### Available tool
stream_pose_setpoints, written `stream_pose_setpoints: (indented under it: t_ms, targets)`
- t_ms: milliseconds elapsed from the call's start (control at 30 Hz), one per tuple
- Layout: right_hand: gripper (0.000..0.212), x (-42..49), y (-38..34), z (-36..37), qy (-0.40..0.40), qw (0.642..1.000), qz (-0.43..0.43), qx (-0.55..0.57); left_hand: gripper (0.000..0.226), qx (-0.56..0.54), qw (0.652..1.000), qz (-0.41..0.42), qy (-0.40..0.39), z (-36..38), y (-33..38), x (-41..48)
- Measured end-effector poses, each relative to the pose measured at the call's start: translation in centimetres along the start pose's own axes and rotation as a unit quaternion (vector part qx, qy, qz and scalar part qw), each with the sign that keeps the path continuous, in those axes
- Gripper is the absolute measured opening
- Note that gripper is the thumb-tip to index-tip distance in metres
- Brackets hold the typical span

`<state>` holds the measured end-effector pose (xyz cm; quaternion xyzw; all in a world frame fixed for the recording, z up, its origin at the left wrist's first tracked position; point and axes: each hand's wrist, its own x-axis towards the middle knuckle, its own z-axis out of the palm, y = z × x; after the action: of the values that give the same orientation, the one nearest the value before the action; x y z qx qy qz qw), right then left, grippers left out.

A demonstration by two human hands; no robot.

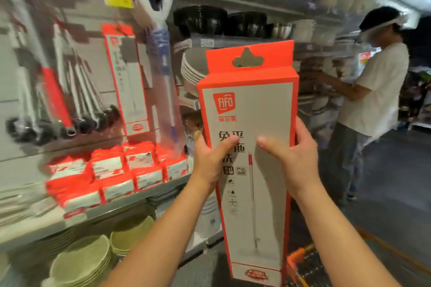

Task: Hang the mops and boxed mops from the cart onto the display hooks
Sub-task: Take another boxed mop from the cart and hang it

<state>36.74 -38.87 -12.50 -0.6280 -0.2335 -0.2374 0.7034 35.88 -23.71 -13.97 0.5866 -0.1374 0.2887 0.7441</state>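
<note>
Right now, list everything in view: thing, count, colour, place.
held boxed mop: one, red and grey, centre, upright
hung boxed mop: one, red and grey, on the display at left
bagged mop: one, clear bag, blue handle, hanging beside the hung box
loose mops: several, silver with black ends, far left, blurred
small boxes: many, red and white, shelf below the display
black bowls: two stacks, upper shelf
green plates: two stacks, bottom left
cart: one, orange, bottom right, mostly hidden
other person: one, white shirt, right
left grip: bare hand, holds the held box's left edge
right grip: bare hand, holds its right edge
</note>
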Motion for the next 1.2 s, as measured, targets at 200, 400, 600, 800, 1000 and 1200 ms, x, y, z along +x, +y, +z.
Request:
stream_pose_setpoints:
  t_ms: [200, 400, 600, 800, 1000, 1200]
  targets:
    - [0.067, -5.4, -3.4, 11.2, -0.105, 0.990, 0.029, 0.093, 0.061, 0.071, 0.993, 0.009, 0.098, -11.8, 7.3, -4.8]
    - [0.071, -12.1, -7.0, 22.1, -0.189, 0.962, 0.079, 0.182, 0.058, 0.169, 0.966, 0.039, 0.191, -22.1, 15.7, -11.2]
    - [0.070, -18.6, -10.1, 32.0, -0.268, 0.919, 0.122, 0.263, 0.053, 0.252, 0.928, 0.054, 0.268, -30.2, 23.3, -17.6]
    - [0.069, -22.8, -13.2, 39.7, -0.344, 0.868, 0.157, 0.322, 0.021, 0.316, 0.886, 0.070, 0.332, -36.2, 28.5, -21.6]
    - [0.060, -23.9, -14.0, 46.3, -0.383, 0.832, 0.177, 0.360, 0.031, 0.348, 0.851, 0.086, 0.383, -41.6, 30.7, -21.8]
    - [0.058, -21.2, -12.3, 53.1, -0.404, 0.814, 0.182, 0.376, 0.035, 0.368, 0.835, 0.092, 0.398, -46.9, 31.0, -17.4]
